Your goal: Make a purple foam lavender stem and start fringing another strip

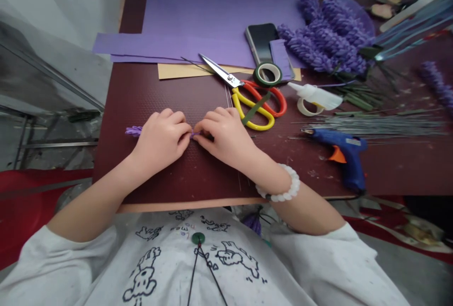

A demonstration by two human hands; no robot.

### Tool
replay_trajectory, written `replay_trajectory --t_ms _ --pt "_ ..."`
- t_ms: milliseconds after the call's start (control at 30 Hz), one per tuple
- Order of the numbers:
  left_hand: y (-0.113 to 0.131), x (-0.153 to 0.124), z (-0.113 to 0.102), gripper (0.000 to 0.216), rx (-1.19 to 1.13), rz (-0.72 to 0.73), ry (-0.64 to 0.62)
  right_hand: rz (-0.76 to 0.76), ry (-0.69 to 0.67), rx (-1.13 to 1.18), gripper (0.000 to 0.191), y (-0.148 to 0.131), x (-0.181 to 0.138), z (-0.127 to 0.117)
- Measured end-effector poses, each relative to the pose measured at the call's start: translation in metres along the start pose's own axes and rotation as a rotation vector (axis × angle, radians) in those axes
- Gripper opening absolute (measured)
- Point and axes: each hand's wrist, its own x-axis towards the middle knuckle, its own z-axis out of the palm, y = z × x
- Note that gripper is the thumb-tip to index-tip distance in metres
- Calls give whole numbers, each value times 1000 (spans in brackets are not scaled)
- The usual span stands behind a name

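Fingers (179, 129) of the left hand (159, 140) and right hand (226, 138) pinch a purple sprig (133, 131)

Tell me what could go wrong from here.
The purple chenille piece is small, so it could slip from your left hand and right hand. The scissors lie close to your right hand, so a sideways move might knock them. The blue glue gun sits beside loose wires; if it's hot, reaching there could burn you.
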Motion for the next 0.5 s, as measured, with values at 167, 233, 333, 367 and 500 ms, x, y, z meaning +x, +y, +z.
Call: replay_trajectory --t_ms 167,233,333,367,500 --pt "-3 7 -1 20 -161 -133 -88 -149 51 -204 23 -4 -2 1" --pt "-3 8 -2 19 -187 -157 -103 -171 46 -250 28 -6 -1 2" --pt "-5 6 -2 19 -167 -135 -71 -194 36 -279 31 -9 1 3" --pt "-6 4 -1 18 -152 -107 -50 -194 36 -280 30 -9 2 4" --pt "-11 -4 1 18 -64 49 15 -147 29 -245 30 -9 4 7"
